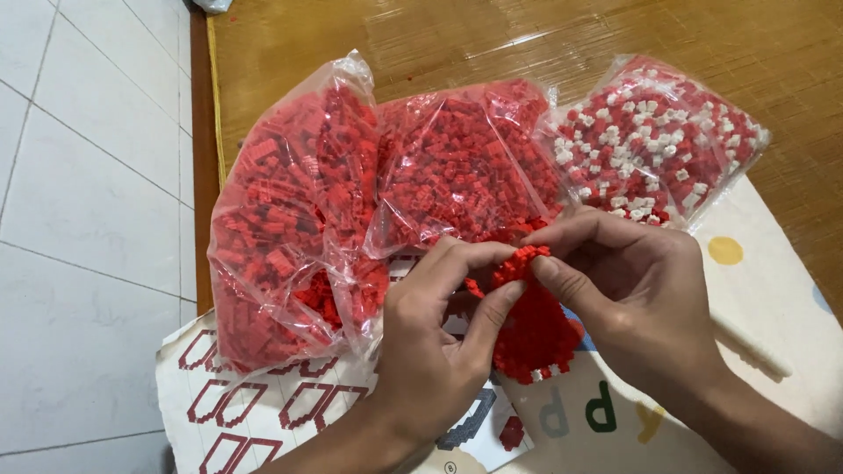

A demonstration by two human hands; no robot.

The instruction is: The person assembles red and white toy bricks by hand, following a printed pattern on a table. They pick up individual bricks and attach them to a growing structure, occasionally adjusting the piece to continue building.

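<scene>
Both hands grip a partly built red model of small bricks (537, 333), with a few white bricks at its lower edge. My left hand (435, 347) holds it from the left, thumb under its top. My right hand (637, 294) pinches the top of the model with thumb and fingertips. The model hangs just above a printed paper sheet (246, 412) and a white cloth with coloured letters (615, 421).
Three clear plastic bags of small bricks lie behind the hands: a large red one (285, 219) at left, a red one (457, 167) in the middle, a red-and-white one (659, 140) at right. A woven mat (527, 35) lies beneath; white floor tiles (88, 219) at left.
</scene>
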